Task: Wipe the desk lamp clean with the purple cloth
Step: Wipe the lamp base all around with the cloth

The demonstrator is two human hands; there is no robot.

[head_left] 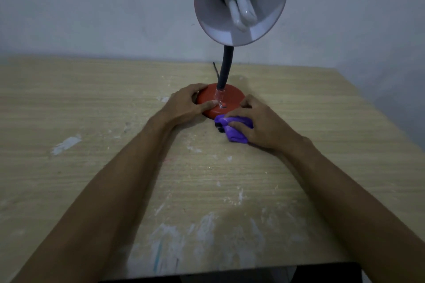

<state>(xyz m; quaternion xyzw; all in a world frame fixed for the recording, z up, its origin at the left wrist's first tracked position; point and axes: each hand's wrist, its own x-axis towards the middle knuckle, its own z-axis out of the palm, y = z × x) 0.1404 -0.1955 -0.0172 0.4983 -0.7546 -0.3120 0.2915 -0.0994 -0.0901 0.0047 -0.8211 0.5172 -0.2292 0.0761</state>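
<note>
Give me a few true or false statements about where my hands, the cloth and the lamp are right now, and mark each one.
1. The right hand grips the purple cloth. True.
2. The left hand holds the lamp shade. False: it holds the red base.
3. The bulb is lit. False: it is dark.
4. The purple cloth sits at the red base's near edge. True.
5. The wooden table is spotless. False: white smears mark it.
</note>
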